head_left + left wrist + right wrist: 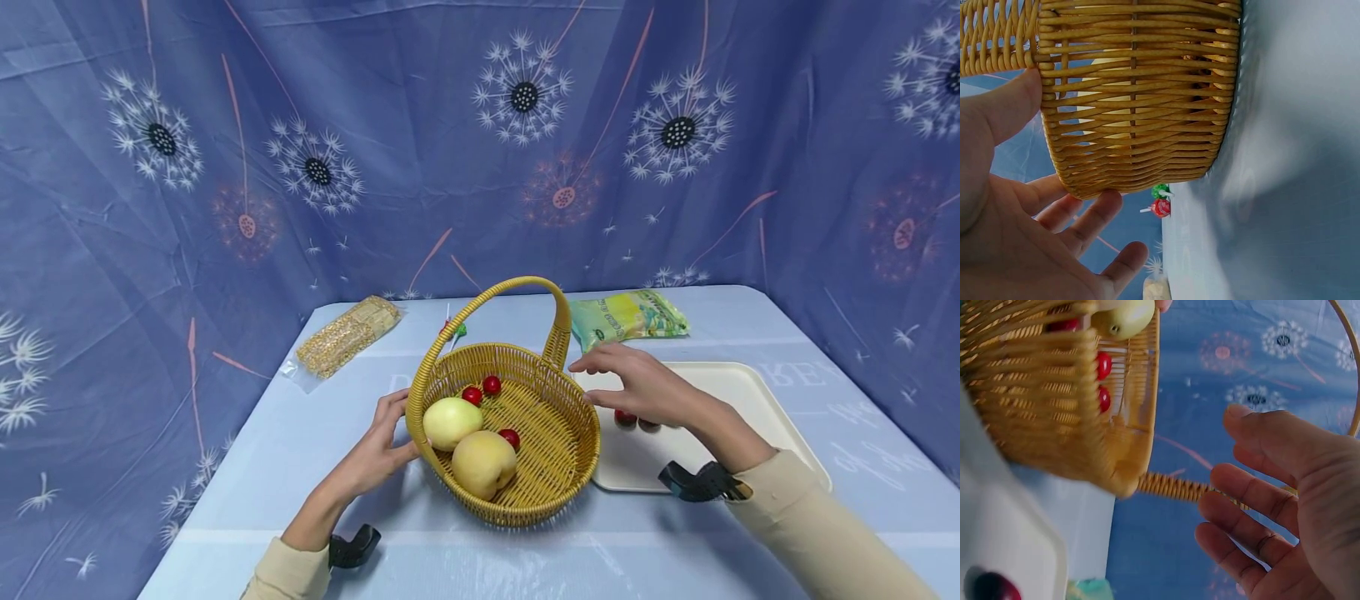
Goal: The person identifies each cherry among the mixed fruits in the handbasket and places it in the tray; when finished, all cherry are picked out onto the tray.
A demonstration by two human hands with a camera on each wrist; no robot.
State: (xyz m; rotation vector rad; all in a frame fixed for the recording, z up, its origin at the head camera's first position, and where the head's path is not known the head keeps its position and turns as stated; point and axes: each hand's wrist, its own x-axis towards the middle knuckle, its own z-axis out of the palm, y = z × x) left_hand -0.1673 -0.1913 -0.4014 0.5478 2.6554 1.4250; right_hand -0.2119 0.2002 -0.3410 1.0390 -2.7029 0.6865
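Note:
A yellow wicker basket with a tall arched handle stands in the middle of the table. Inside it are a pale green-yellow fruit, a peach-like yellow fruit and several small red cherry-like fruits. My left hand is at the basket's left side. Its thumb touches the weave near the handle's base and its fingers spread along the wall. Over the right rim hovers my right hand, fingers loosely extended with nothing between them.
A cream tray lies at the right, with dark red round fruits partly under my right hand. Behind are a green-yellow packet and lollipops. A bag of grains lies at the back left. A blue cloth hangs behind the table.

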